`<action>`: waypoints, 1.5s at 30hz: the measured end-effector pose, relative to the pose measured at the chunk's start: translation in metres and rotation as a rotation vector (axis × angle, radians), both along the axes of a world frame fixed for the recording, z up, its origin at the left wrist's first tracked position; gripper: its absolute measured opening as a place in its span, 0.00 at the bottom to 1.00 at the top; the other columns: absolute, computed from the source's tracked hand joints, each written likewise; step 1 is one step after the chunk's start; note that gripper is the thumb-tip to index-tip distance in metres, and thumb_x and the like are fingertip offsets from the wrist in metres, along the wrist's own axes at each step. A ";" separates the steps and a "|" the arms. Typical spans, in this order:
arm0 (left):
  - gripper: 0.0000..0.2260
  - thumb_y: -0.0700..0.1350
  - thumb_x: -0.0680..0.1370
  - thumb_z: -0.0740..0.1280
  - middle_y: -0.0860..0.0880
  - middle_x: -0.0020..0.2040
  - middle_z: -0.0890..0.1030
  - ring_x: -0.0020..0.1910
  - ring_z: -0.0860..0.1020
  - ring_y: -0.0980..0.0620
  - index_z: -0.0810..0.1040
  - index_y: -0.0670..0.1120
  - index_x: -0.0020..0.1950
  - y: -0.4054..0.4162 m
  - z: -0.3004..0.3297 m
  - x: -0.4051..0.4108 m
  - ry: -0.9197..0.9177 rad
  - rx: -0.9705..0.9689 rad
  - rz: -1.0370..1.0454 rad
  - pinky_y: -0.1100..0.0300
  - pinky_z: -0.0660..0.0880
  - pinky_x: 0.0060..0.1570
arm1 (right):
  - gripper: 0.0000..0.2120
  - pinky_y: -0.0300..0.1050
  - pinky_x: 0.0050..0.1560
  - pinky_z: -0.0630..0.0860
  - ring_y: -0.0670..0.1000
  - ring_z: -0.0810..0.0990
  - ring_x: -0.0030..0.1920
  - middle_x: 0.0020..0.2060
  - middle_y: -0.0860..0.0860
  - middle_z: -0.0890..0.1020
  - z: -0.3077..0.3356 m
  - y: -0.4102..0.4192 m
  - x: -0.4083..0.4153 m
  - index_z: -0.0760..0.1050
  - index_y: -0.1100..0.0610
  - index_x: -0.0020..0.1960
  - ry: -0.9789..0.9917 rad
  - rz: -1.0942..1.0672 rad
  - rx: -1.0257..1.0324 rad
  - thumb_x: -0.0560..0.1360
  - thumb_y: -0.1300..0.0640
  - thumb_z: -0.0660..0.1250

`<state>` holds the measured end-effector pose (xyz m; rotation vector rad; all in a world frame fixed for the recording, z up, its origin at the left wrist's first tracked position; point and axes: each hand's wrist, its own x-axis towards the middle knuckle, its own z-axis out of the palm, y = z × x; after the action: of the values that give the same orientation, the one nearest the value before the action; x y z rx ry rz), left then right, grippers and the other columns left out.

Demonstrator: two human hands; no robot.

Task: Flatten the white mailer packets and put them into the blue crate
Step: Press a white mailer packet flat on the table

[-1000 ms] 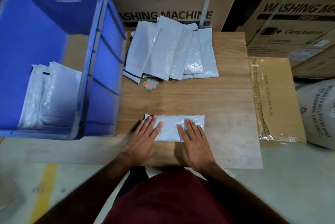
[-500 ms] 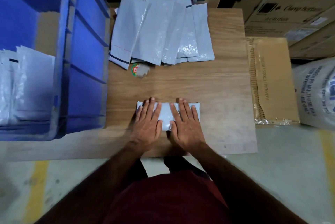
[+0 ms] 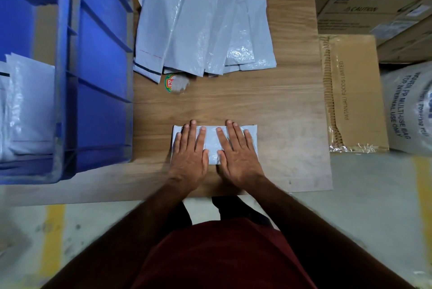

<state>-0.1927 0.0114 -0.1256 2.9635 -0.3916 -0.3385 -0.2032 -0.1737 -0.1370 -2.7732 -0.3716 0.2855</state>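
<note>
white mailer packet [image 3: 212, 141] flat on wood board, loose packet pile [image 3: 203, 29] behind, blue crate [image 3: 102, 73] left w/ packets inside [image 3: 30, 106]

Both arms stretched forward from the near edge, bare forearms, wrists low. Left hand [image 3: 189, 151] flat, palm down, fingers [image 3: 193, 130] straight and a little spread, pointing far. Right hand [image 3: 238, 153] just beside it on the right, also flat, palm down, fingers straight.

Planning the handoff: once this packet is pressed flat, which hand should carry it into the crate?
Probably the left hand. It lies flat on the packet at the end nearer the blue crate, which stands to the left of the table. The right hand would have to cross over.
</note>
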 end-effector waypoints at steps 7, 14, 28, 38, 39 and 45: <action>0.30 0.52 0.83 0.55 0.38 0.83 0.51 0.82 0.49 0.41 0.54 0.41 0.83 -0.014 -0.001 -0.005 -0.061 -0.054 -0.174 0.43 0.51 0.79 | 0.31 0.62 0.80 0.48 0.57 0.43 0.82 0.82 0.58 0.47 0.004 -0.032 -0.014 0.48 0.55 0.84 -0.002 -0.070 0.003 0.83 0.50 0.53; 0.30 0.53 0.83 0.52 0.40 0.83 0.52 0.82 0.51 0.41 0.54 0.43 0.83 -0.020 -0.008 -0.007 -0.028 -0.006 -0.159 0.43 0.54 0.79 | 0.30 0.62 0.80 0.50 0.56 0.42 0.82 0.83 0.57 0.45 -0.003 -0.033 -0.016 0.48 0.54 0.84 0.035 -0.069 -0.007 0.84 0.49 0.51; 0.31 0.49 0.79 0.54 0.40 0.82 0.54 0.81 0.54 0.41 0.57 0.43 0.82 -0.055 -0.009 -0.006 -0.022 0.003 -0.239 0.45 0.50 0.78 | 0.31 0.61 0.80 0.51 0.57 0.47 0.82 0.82 0.59 0.51 -0.005 -0.066 -0.023 0.51 0.60 0.83 0.018 -0.107 0.004 0.83 0.48 0.49; 0.32 0.48 0.78 0.53 0.36 0.82 0.53 0.82 0.51 0.38 0.55 0.40 0.82 -0.045 0.004 -0.006 -0.054 -0.016 -0.060 0.40 0.52 0.79 | 0.30 0.59 0.81 0.47 0.55 0.44 0.82 0.82 0.59 0.48 0.005 -0.041 -0.016 0.49 0.58 0.83 -0.002 -0.075 0.095 0.84 0.51 0.51; 0.33 0.49 0.78 0.52 0.36 0.82 0.52 0.82 0.51 0.38 0.54 0.41 0.82 -0.040 0.003 -0.008 -0.035 0.000 -0.034 0.40 0.52 0.79 | 0.30 0.59 0.81 0.48 0.55 0.43 0.82 0.82 0.58 0.48 0.004 -0.037 -0.015 0.49 0.57 0.83 0.009 -0.056 0.086 0.84 0.50 0.51; 0.30 0.51 0.81 0.49 0.39 0.83 0.51 0.82 0.53 0.40 0.54 0.44 0.83 -0.036 0.001 -0.009 0.031 0.026 -0.062 0.43 0.53 0.79 | 0.32 0.62 0.80 0.49 0.55 0.43 0.82 0.83 0.58 0.46 0.000 -0.030 -0.013 0.47 0.55 0.84 0.065 -0.048 0.010 0.82 0.49 0.49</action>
<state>-0.2018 -0.0248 -0.1241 2.9718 -0.4793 -0.3995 -0.2165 -0.2041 -0.1370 -2.7510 -0.2895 0.3594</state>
